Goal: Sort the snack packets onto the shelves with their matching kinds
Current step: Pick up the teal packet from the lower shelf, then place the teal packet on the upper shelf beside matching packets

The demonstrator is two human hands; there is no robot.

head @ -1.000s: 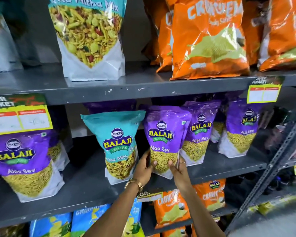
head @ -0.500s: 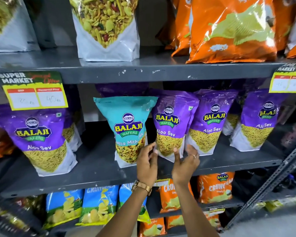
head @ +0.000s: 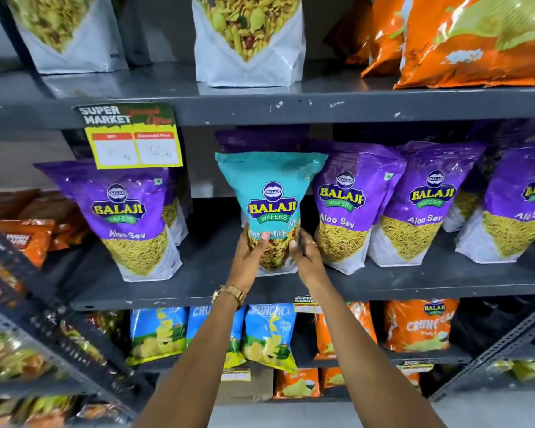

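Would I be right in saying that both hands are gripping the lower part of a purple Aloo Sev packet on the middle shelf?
Not quite: the head view shows the left hand and right hand gripping the lower part of the teal Balaji packet, not a purple one. It stands on the middle shelf between purple Aloo Sev packets.

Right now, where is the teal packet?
The teal packet stands mid-frame on the middle shelf, between purple packets, held low by both hands.

A supermarket aisle: grey metal shelves (head: 260,109) stocked with snack packets (head: 130,217), under a "Super Market" price tag (head: 133,137).
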